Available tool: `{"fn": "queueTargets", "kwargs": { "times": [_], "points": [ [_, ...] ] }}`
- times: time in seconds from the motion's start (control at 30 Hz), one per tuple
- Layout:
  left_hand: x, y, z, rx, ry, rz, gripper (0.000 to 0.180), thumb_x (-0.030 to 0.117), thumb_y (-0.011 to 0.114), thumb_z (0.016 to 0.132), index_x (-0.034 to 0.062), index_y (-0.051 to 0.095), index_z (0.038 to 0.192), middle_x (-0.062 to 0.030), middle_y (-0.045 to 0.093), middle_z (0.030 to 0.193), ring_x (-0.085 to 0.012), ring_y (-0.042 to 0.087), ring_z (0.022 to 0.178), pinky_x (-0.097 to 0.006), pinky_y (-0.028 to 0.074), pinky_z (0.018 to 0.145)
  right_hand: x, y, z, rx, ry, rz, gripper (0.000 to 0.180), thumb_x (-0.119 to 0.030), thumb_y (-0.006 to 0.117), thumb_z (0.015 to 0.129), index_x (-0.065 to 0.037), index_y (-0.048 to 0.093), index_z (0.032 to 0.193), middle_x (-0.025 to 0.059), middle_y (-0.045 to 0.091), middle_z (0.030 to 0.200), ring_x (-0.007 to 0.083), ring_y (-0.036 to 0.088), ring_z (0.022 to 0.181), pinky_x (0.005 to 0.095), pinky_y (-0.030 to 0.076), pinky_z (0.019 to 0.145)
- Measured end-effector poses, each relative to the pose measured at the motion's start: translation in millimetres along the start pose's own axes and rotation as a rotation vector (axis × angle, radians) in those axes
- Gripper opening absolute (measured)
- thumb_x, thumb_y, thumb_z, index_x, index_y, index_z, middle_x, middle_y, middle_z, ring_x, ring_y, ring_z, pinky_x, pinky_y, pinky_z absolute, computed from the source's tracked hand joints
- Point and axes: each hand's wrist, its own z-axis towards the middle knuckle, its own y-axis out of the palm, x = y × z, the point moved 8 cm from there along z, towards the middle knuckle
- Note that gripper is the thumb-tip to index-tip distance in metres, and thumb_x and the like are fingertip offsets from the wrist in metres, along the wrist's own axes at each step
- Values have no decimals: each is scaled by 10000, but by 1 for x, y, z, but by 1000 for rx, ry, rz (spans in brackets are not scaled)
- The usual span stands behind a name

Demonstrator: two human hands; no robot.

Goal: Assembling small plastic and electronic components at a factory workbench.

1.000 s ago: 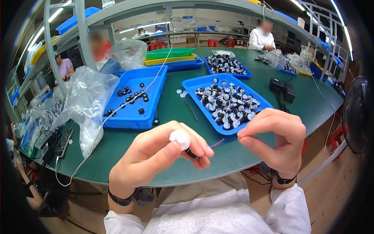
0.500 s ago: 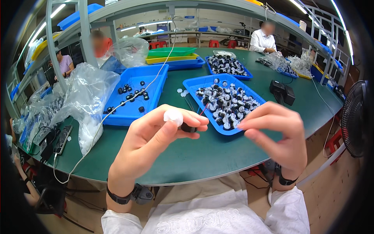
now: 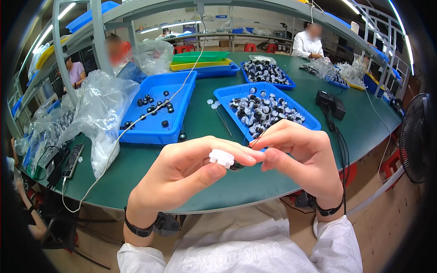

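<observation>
My left hand [image 3: 186,170] is closed above the table's near edge, holding a white notched plastic cap [image 3: 221,159] between thumb and forefinger. Under the same fingers sits a small black round part [image 3: 236,166], mostly hidden. My right hand [image 3: 298,157] meets the left fingertips, its thumb and forefinger pinched on thin dark wires [image 3: 256,141] by that part. Just beyond, a blue tray [image 3: 314,123] is heaped with black parts and white caps. Tweezers [image 3: 224,120] and a few loose white caps [image 3: 213,104] lie left of this tray.
At left stands another blue tray [image 3: 150,137] with several black parts; one black part [image 3: 182,136] lies beside it. A clear plastic bag [image 3: 104,100], a phone [image 3: 73,160] and a white cable [image 3: 102,178] lie farther left. Black adapters [image 3: 330,104] sit right. A fan [image 3: 414,139] stands beyond the edge.
My right hand has moved left and down from the heaped tray to meet my left fingertips. My left hand has shifted right, and the white cap in it has turned to show its notched side.
</observation>
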Motion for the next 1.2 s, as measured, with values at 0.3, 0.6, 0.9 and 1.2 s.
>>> {"fn": "queueTargets", "kwargs": {
  "times": [0.3,0.6,0.9,1.2],
  "points": [
    [0,6,1,-172,52,-67,242,59,488,909,-87,576,1080,-188,588,1127,-262,535,1116,-364,397,973,4,3,2,-36,-94,28,132,4,615,817,12,650,945,80,624,907,99,593,751,210,469,649],
    [-6,7,1,-60,40,-46,296,226,537,905,-50,626,961,-224,631,1024,-324,571,1034,-450,397,924,8,2,3,24,-22,61,96,61,647,753,59,607,840,134,606,879,189,589,855,290,498,746],
    [-10,-1,-1,-29,-73,-236,364,281,529,914,-51,519,1062,-239,610,1025,-355,560,1068,-488,451,907,9,-1,3,62,-10,124,73,55,625,782,41,590,844,111,591,881,161,569,854,269,474,744],
    [-14,-7,-2,36,-138,-180,392,290,500,928,-52,510,1120,-206,620,998,-308,591,1022,-454,496,863,13,2,5,69,19,143,64,11,628,809,38,594,857,96,599,882,126,575,810,242,470,706]
  ]
}}
